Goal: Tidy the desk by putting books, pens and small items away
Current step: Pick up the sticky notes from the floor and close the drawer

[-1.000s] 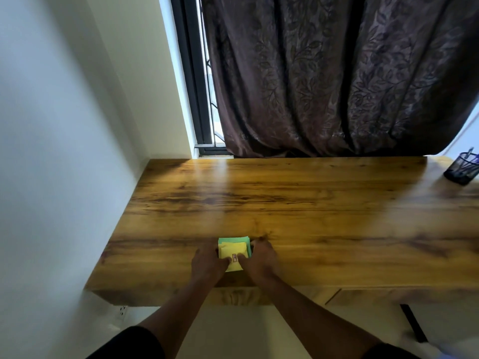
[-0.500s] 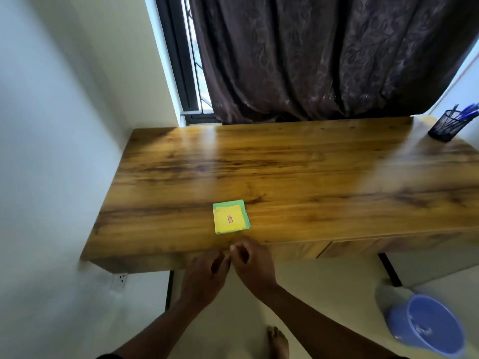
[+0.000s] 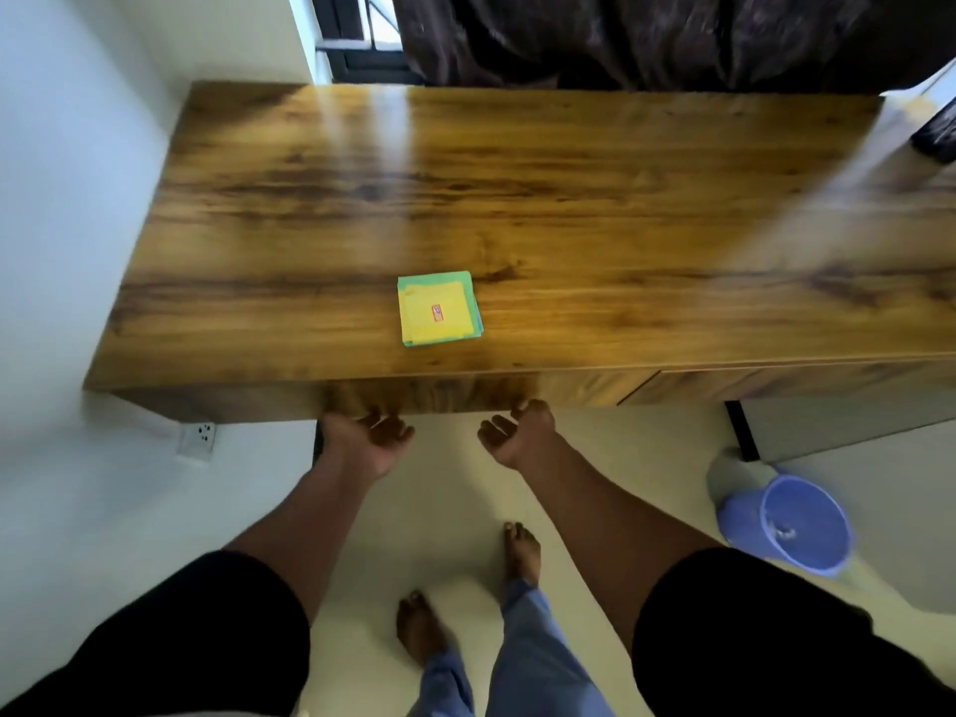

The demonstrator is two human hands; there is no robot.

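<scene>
A small stack of yellow and green paper squares (image 3: 438, 308) with a red label lies near the front edge of the wooden desk (image 3: 569, 188). My left hand (image 3: 364, 439) hangs below the desk's front edge, fingers loosely curled and holding nothing. My right hand (image 3: 514, 432) is beside it, also loosely curled and holding nothing, just under the drawer front (image 3: 429, 395). Both hands are clear of the stack.
A dark pen holder (image 3: 939, 134) sits at the desk's far right, cut off by the frame. A blue bucket (image 3: 791, 525) stands on the floor at right. A wall socket (image 3: 199, 437) is low on the left wall. Curtain (image 3: 621, 33) and window lie behind the desk.
Both hands let go of the paper stack and drew back off the desk, then moved apart below its front edge. The view pulled back and tilted down, showing floor and feet.
</scene>
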